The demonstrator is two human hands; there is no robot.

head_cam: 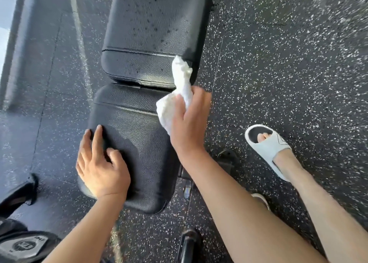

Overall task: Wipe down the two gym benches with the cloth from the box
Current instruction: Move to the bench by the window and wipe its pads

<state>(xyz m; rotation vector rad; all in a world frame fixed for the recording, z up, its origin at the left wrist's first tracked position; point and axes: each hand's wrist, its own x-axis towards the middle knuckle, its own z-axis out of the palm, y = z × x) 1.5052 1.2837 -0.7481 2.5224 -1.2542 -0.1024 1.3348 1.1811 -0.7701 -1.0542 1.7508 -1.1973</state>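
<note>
Head view: cloth [175, 103] on black bench [135, 127]

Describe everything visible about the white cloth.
The white cloth is crumpled and soft-looking, like a paper towel or thin rag, bunched rather than folded. The right hand grips its lower part at the right edge of the black bench. Its upper end trails up to a twisted tip against the edge of the back pad, which still shows droplets.

A single head-worn view is given, aimed steeply downward and forward from close above the bench [139, 95]; speckled floor [278, 63] is seen around it. Wide-angle distortion noted.
</note>
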